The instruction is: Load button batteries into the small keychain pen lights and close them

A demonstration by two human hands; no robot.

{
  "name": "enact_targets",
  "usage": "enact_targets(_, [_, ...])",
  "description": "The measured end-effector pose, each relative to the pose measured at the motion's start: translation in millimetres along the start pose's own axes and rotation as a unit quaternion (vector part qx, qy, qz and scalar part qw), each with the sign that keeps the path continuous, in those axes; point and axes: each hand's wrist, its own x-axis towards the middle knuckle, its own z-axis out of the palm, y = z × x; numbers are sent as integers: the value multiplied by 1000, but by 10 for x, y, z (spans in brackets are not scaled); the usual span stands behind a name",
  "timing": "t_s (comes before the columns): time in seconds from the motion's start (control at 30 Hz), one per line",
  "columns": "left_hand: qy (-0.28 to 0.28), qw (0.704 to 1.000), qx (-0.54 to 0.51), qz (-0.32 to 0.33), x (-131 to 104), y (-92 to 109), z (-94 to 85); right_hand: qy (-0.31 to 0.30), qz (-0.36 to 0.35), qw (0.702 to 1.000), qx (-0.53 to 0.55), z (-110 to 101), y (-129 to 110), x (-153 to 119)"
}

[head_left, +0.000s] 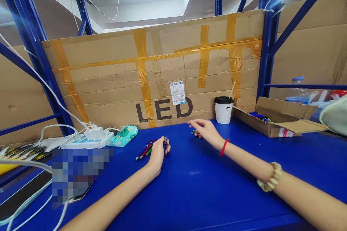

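My left hand (157,154) is curled closed near the middle of the blue tabletop, round a blue pen whose upper end (165,143) shows between thumb and fingers. Against that hand's left side lies a small bunch of pens (144,151), red, blue and green, with silvery ends; my hand partly covers them. Farther forward and to the right, my right hand (206,132) is low over the table with its fingers bent together. Small dark, shiny bits (193,132) show at its fingertips, too small to name.
A white paper cup (223,112) with black lid and straw stands beyond my right hand. Right of it is an open cardboard box (271,124) holding blue items. At left are a wipes pack (124,135), a power strip (81,140) and cables. Cardboard (114,90) walls the back.
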Motion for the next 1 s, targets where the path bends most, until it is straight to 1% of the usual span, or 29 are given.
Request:
enact_targets(0.03, [11, 1000, -2, 0, 0, 4, 0, 28, -23, 997, -67, -79, 57, 53])
enact_targets(0.1, [20, 1000, -10, -7, -6, 14, 4, 76, -62, 971, -219, -204, 168, 128])
enact_targets(0.13, [19, 1000, -11, -10, -11, 19, 7, 76, -79, 955, -276, -243, 217, 150])
enact_targets(0.2, [11, 1000, -2, -7, -22, 30, 13, 37, -98, 929, -356, -276, 295, 169])
enact_targets(0.27, [-6, 1000, 5, -4, -29, 40, 16, -5, -118, 908, -402, -269, 341, 166])
enact_targets(0.33, [-30, 1000, -4, -8, -29, 46, 12, -28, -136, 890, -434, -247, 358, 154])
enact_targets(0.43, [-57, 998, -26, -20, -21, 46, 0, -37, -153, 869, -470, -222, 339, 135])
enact_targets(0.5, [-61, 998, -27, -19, -19, 45, -9, -35, -158, 860, -484, -224, 311, 131])
enact_targets(0.57, [-56, 998, -22, -12, -23, 45, -13, -17, -153, 854, -498, -246, 284, 141])
enact_targets(0.67, [-41, 999, -15, -10, -33, 54, -16, 28, -123, 848, -515, -322, 268, 180])
enact_targets(0.7, [-36, 999, -14, -11, -35, 57, -16, 34, -113, 850, -514, -351, 274, 196])
enact_targets(0.77, [-32, 999, -12, -12, -36, 64, -17, 25, -95, 861, -499, -396, 302, 222])
enact_targets(0.87, [-37, 999, -12, -8, -32, 65, -18, -10, -66, 879, -472, -400, 356, 232])
enact_targets(0.93, [-39, 999, -13, -7, -30, 61, -18, -29, -51, 883, -465, -372, 371, 222])
enact_targets(1.0, [-40, 999, -15, -8, -30, 58, -19, -34, -45, 883, -467, -355, 359, 212])
